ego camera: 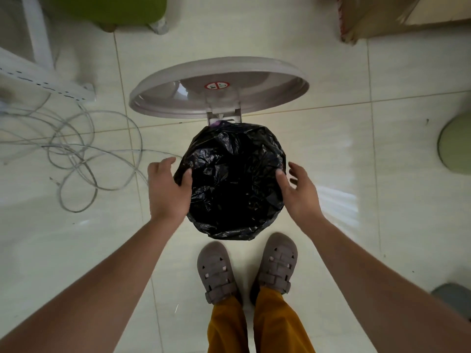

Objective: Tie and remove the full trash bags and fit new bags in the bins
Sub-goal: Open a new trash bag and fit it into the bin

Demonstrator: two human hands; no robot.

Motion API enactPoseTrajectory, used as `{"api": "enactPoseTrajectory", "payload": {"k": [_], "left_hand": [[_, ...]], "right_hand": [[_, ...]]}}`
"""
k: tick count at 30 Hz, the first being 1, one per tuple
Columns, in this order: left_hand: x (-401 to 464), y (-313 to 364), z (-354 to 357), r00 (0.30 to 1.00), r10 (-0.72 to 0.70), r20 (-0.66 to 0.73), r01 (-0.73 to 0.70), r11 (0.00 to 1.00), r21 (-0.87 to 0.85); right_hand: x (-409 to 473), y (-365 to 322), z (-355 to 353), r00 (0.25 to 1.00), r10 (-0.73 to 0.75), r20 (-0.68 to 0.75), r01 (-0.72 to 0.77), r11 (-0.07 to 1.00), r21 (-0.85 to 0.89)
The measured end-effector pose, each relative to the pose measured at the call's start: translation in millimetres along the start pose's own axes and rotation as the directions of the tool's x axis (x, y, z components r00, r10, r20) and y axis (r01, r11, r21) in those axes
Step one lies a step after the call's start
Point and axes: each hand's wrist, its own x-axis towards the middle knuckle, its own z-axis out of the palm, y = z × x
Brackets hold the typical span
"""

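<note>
Raised lid (219,87) behind (cables (76,154) left)

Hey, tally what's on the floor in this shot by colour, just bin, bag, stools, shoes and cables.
Black: 1, crinkled black plastic trash bag
Grey: 3, round grey bin lid, two grey strapped shoes
Green: 2, green padded stools
White: 1, tangle of white cables
Total: 7

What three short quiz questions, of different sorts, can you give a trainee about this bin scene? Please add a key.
1. True or false: the bin lid is closed.
2. What colour is the bag over the bin mouth?
3. The cables lie on which side of the bin: A the person's left, B the person's right?

Key: 1 false, the lid stands open. 2 black. 3 A, beyond the left hand; the right hand is opposite.
</note>
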Motion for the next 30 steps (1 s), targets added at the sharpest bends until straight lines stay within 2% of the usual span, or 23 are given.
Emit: {"api": "enactPoseTrajectory", "payload": {"k": [2, 8, 13, 16, 18, 20, 22, 24, 26, 30], "left_hand": [[-19, -6, 0, 1.000, 0.008, -0.026, -0.010, 0.999, -0.051], [-33, -18, 14, 0.996, -0.075, 0.037, 0.082, 0.971, -0.224], [-23, -28, 13, 0.987, -0.095, 0.132, 0.126, 0.959, -0.255], [-35, -29, 7, 0.993, -0.087, 0.080, 0.101, 0.976, -0.195], [-47, -27, 5, 0.983, -0.172, 0.064, 0.180, 0.973, -0.147], [-55, -24, 8, 0.930, -0.328, 0.166, 0.355, 0.918, -0.174], [-57, -21, 13, 0.816, -0.465, 0.343, 0.566, 0.764, -0.310], [-55, -18, 18, 0.737, -0.506, 0.449, 0.672, 0.621, -0.404], [-50, -21, 22, 0.757, -0.493, 0.429, 0.653, 0.601, -0.461], [-53, -32, 20, 0.885, -0.395, 0.245, 0.465, 0.743, -0.481]], "right_hand": [[-16, 11, 4, 1.000, 0.020, 0.009, -0.021, 0.998, 0.057], [-25, 25, 24, 0.993, 0.103, 0.059, -0.109, 0.988, 0.112], [-25, 25, 23, 0.984, 0.143, 0.103, -0.160, 0.969, 0.185], [-41, 24, 20, 0.991, 0.118, 0.057, -0.125, 0.982, 0.142], [-54, 23, 23, 0.989, 0.145, 0.017, -0.146, 0.987, 0.067], [-67, 22, 30, 0.981, 0.195, 0.019, -0.196, 0.978, 0.067], [-71, 20, 39, 0.953, 0.292, 0.085, -0.304, 0.928, 0.214], [-66, 20, 46, 0.915, 0.381, 0.137, -0.404, 0.851, 0.334], [-57, 25, 49, 0.904, 0.403, 0.145, -0.427, 0.817, 0.388], [-54, 35, 44, 0.946, 0.309, 0.101, -0.325, 0.880, 0.348]]}}
